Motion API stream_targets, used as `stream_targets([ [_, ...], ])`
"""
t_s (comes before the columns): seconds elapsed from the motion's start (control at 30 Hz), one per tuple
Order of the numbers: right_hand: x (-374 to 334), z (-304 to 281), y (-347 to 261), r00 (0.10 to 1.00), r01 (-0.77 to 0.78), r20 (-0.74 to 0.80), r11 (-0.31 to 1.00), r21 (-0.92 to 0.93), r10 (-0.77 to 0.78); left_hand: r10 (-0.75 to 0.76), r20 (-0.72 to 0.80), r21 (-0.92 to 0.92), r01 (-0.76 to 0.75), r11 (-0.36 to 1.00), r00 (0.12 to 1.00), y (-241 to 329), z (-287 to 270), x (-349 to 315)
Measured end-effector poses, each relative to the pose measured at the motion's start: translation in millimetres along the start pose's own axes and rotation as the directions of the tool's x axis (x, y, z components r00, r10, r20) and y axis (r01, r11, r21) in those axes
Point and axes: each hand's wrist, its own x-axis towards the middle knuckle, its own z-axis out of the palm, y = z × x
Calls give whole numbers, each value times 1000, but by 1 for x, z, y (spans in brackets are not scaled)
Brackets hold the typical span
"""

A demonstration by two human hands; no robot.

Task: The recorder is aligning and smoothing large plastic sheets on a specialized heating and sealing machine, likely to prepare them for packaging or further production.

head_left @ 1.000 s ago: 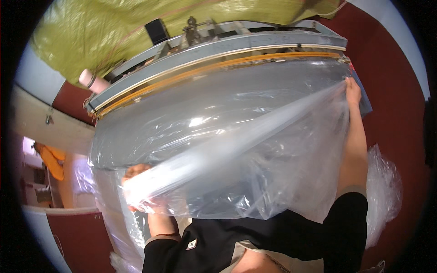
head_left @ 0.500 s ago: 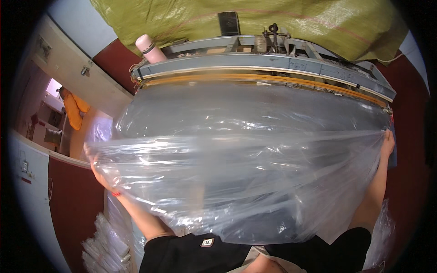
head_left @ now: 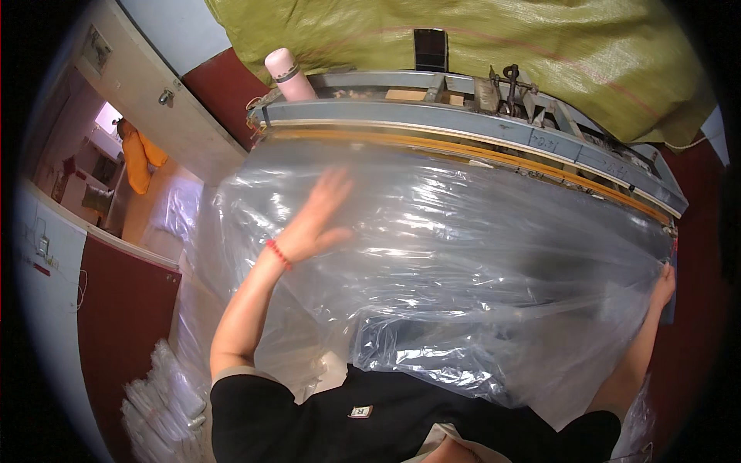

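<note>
A wide sheet of clear plastic film [head_left: 463, 255] spreads before me, wrinkled and shiny, and hangs down toward my body. Its far edge lies by the yellow-orange strips [head_left: 432, 147] along a grey-blue metal frame [head_left: 432, 111]. My left hand [head_left: 310, 220] is over the left part of the film, fingers stretched out and a little blurred, holding nothing; whether the palm touches the film I cannot tell. At the far right side, my right hand [head_left: 663, 287] pinches the film's edge, close to the right end of the frame.
A pink bottle [head_left: 290, 75] stands behind the frame's left end. Green woven sheeting [head_left: 556, 54] hangs behind, with a dark flat panel [head_left: 431, 51] against it. Folded clear plastic [head_left: 164, 405] lies at lower left. Past a door [head_left: 166, 100], orange clothing [head_left: 140, 163] shows.
My left hand has let go of the film's left edge and moved inward and forward over the sheet. The film has sagged from its taut spread. My right hand still holds its edge.
</note>
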Motion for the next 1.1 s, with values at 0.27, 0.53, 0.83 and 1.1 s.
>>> stream_targets([
  [0.27, 1, 2, -1, 1000, 22, 19, 997, 73, -23, -214, 21, 158, 208, 965, 977, -69, 53, -24],
  [0.53, 20, 10, 49, 997, 17, -75, 866, 500, 24, -146, -372, 161, 219, 962, 917, -69, 66, 17],
  [0.83, 8, -60, 41, 970, -214, 106, 561, 800, 219, -278, -475, -58, 286, 956, 835, -72, 79, 26],
  [1.1, 27, -61, 20, 933, -226, 21, 536, 813, 360, -93, -544, 108, 179, 978, 834, -73, 75, 45],
])
